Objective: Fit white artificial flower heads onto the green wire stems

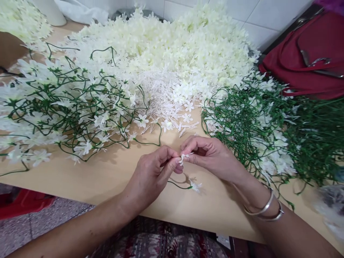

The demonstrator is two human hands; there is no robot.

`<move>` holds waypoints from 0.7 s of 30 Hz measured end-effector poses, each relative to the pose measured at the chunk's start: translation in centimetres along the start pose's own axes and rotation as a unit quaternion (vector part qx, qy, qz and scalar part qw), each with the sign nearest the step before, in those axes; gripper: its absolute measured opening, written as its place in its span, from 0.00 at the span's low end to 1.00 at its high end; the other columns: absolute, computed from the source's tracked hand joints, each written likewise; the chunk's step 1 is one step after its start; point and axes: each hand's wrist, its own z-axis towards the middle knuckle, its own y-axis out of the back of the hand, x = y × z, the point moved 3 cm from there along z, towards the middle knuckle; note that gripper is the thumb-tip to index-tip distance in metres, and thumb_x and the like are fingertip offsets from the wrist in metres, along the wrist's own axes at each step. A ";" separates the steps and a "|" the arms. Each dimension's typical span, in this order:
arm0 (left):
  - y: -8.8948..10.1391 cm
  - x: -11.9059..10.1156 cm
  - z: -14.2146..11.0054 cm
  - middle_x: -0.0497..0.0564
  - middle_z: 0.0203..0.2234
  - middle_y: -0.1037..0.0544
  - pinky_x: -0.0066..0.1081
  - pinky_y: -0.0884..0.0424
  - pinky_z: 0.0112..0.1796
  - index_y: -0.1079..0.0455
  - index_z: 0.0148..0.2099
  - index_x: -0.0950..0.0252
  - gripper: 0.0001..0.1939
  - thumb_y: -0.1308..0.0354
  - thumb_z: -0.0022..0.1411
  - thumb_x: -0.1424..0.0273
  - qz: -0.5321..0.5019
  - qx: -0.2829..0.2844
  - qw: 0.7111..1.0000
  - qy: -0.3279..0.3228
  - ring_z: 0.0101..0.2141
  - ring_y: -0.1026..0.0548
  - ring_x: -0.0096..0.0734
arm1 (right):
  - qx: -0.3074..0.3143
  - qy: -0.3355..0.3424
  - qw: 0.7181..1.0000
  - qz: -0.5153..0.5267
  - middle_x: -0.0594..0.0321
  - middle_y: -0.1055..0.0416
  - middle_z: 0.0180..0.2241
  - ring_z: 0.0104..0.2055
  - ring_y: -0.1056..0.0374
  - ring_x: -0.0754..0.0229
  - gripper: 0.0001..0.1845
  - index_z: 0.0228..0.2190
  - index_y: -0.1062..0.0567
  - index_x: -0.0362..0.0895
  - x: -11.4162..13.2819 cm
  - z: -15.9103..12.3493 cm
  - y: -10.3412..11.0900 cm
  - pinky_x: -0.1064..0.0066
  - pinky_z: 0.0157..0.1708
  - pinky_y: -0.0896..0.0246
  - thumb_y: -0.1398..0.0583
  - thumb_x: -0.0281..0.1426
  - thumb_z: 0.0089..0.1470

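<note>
My left hand [150, 175] and my right hand [212, 156] meet above the front of the wooden table [107, 179]. Both pinch a small white artificial flower [185, 157] between their fingertips. A thin green stem [178, 186] hangs from my left hand and ends in another white blossom [195, 185] lying on the table. Silver bangles [264, 208] circle my right wrist.
A tangle of green stems with white flowers [67, 107] spreads at the left. A big heap of loose cream blossoms [174, 50] fills the back, with white plastic centres [163, 96] in front. Bare green stems [258, 125] lie at the right, beside a red bag [309, 61].
</note>
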 end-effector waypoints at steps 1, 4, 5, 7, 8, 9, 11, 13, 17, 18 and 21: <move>-0.1 0.1 0.0 0.45 0.30 0.16 0.23 0.27 0.33 0.29 0.42 0.62 0.04 0.43 0.72 0.70 -0.016 -0.001 1.000 0.007 0.31 0.18 0.27 | 0.000 -0.005 1.000 0.011 0.62 0.23 0.30 0.32 0.28 0.62 0.13 0.29 0.18 0.45 0.0 0.0 0.1 0.69 0.34 0.32 0.28 0.42 0.54; -0.1 0.1 0.0 0.45 0.31 0.16 0.23 0.26 0.34 0.28 0.44 0.62 0.05 0.43 0.73 0.67 -0.033 -0.002 0.999 0.014 0.32 0.18 0.26 | -0.003 -0.014 0.999 0.030 0.63 0.23 0.30 0.32 0.28 0.62 0.13 0.28 0.19 0.45 -0.1 0.0 0.5 0.70 0.34 0.32 0.26 0.40 0.51; -0.1 0.0 0.0 0.45 0.30 0.17 0.22 0.26 0.35 0.27 0.44 0.62 0.06 0.43 0.73 0.67 -0.024 -0.001 1.000 0.012 0.32 0.18 0.25 | -0.005 -0.015 0.999 0.032 0.63 0.23 0.29 0.32 0.28 0.62 0.13 0.28 0.19 0.45 -0.1 -0.1 0.6 0.70 0.34 0.31 0.25 0.40 0.50; 0.0 0.0 0.0 0.45 0.30 0.17 0.22 0.26 0.35 0.27 0.42 0.62 0.07 0.45 0.74 0.67 -0.008 0.003 1.000 0.007 0.32 0.18 0.24 | -0.002 -0.014 0.999 0.032 0.63 0.22 0.30 0.32 0.28 0.62 0.13 0.28 0.19 0.45 -0.1 -0.1 0.7 0.70 0.34 0.31 0.25 0.40 0.50; 0.0 -0.1 0.0 0.45 0.30 0.17 0.22 0.26 0.36 0.27 0.42 0.62 0.08 0.45 0.74 0.67 -0.009 0.004 1.000 0.007 0.32 0.18 0.24 | 0.003 -0.012 1.000 0.029 0.62 0.22 0.30 0.32 0.27 0.62 0.12 0.29 0.18 0.45 -0.1 -0.1 0.8 0.70 0.35 0.30 0.26 0.40 0.51; 0.1 -0.1 0.0 0.45 0.30 0.17 0.22 0.26 0.36 0.28 0.42 0.62 0.07 0.45 0.74 0.68 -0.014 0.005 1.000 0.009 0.32 0.18 0.24 | 0.007 -0.009 1.000 0.026 0.62 0.21 0.31 0.33 0.27 0.61 0.12 0.30 0.18 0.45 -0.1 -0.1 0.9 0.69 0.36 0.30 0.26 0.40 0.52; 0.0 0.0 0.0 0.45 0.30 0.17 0.23 0.25 0.35 0.28 0.42 0.62 0.07 0.45 0.74 0.67 -0.022 0.005 1.000 0.014 0.31 0.18 0.25 | 0.010 -0.004 1.000 0.015 0.61 0.20 0.32 0.34 0.26 0.61 0.11 0.31 0.17 0.45 -0.1 -0.1 0.9 0.69 0.36 0.29 0.27 0.40 0.53; 0.0 0.0 0.0 0.45 0.29 0.18 0.23 0.25 0.34 0.29 0.42 0.63 0.07 0.45 0.74 0.67 -0.023 0.005 1.000 0.018 0.30 0.18 0.25 | 0.005 -0.002 1.000 0.003 0.61 0.21 0.31 0.33 0.27 0.61 0.12 0.31 0.17 0.45 -0.1 -0.1 1.0 0.69 0.35 0.30 0.28 0.41 0.54; -0.2 -0.1 0.0 0.44 0.28 0.18 0.23 0.26 0.34 0.29 0.41 0.62 0.06 0.44 0.74 0.68 -0.007 0.007 1.000 0.014 0.30 0.19 0.25 | -0.003 -0.002 1.000 -0.022 0.60 0.21 0.30 0.32 0.28 0.61 0.14 0.30 0.18 0.44 -0.1 -0.2 0.8 0.70 0.33 0.31 0.29 0.42 0.55; -0.2 -0.1 -0.1 0.44 0.28 0.18 0.23 0.27 0.34 0.29 0.41 0.62 0.06 0.44 0.74 0.68 -0.001 0.009 1.000 0.011 0.29 0.19 0.25 | -0.003 -0.001 1.000 -0.026 0.60 0.21 0.30 0.32 0.28 0.61 0.14 0.29 0.18 0.44 -0.1 -0.2 0.8 0.70 0.33 0.32 0.29 0.42 0.55; -0.1 0.0 -0.1 0.43 0.28 0.18 0.23 0.28 0.34 0.29 0.41 0.61 0.06 0.45 0.74 0.69 0.012 0.012 1.000 -0.001 0.29 0.19 0.24 | -0.004 -0.001 1.000 -0.029 0.60 0.22 0.30 0.32 0.28 0.61 0.14 0.29 0.17 0.44 -0.1 -0.3 0.6 0.70 0.33 0.32 0.29 0.42 0.55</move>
